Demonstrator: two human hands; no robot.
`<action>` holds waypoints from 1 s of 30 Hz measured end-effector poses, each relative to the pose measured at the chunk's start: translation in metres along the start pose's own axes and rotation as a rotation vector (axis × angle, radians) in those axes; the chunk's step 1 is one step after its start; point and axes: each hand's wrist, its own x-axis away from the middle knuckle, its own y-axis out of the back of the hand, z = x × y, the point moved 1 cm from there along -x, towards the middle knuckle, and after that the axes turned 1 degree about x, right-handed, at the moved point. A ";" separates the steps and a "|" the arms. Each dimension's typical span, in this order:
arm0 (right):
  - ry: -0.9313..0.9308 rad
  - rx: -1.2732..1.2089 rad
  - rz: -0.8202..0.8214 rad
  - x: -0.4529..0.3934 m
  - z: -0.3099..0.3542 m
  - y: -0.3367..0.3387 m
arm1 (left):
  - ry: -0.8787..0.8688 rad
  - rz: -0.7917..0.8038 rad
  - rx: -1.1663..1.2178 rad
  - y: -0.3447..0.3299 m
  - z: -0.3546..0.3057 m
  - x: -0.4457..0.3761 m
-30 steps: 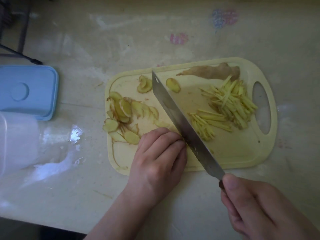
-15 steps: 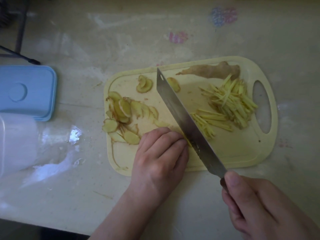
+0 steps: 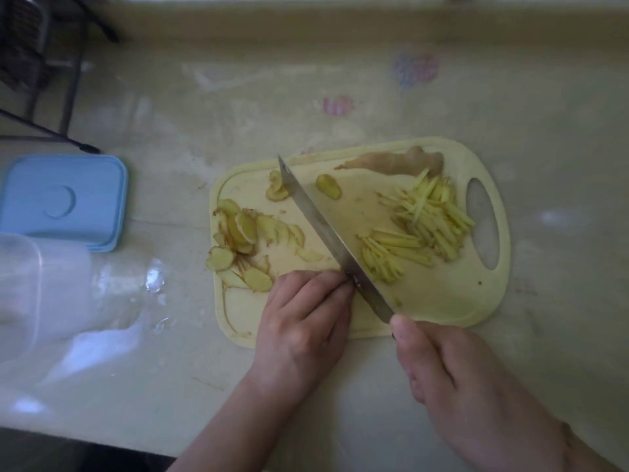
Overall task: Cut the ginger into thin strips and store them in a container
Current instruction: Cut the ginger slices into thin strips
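Note:
A pale yellow cutting board [image 3: 442, 301] lies on the counter. Ginger slices [image 3: 245, 233] are piled on its left side, and cut ginger strips [image 3: 422, 219] lie on the right. A whole ginger piece [image 3: 391, 161] rests at the board's far edge. My right hand [image 3: 476, 386] grips the handle of a knife [image 3: 326, 233], whose blade runs diagonally across the board. My left hand [image 3: 303, 328] has its fingers curled down on the board against the blade's left side; the ginger beneath the fingertips is hidden.
A clear plastic container [image 3: 37, 294] stands at the left edge, with its blue lid [image 3: 61, 202] lying behind it. A dark metal rack [image 3: 34, 63] stands at the far left corner. A raised ledge [image 3: 340, 25] runs along the counter's back.
The knife has gone through a chopping stroke: its tip shifted right, then back left over the small slices. My left hand has barely moved.

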 end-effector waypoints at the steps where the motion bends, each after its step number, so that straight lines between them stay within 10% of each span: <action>1: 0.000 -0.018 0.015 -0.002 -0.006 0.007 | -0.022 0.016 -0.037 0.000 0.000 0.001; 12: -0.137 -0.268 0.341 0.024 -0.009 0.027 | 0.217 -0.218 -0.142 0.030 -0.010 0.019; 23: -0.306 -0.403 0.290 0.000 -0.038 0.081 | 0.321 -0.019 -0.236 0.024 -0.030 0.023; 30: 0.263 0.549 0.209 0.008 -0.015 0.086 | 0.109 -0.358 -0.016 0.048 -0.082 -0.017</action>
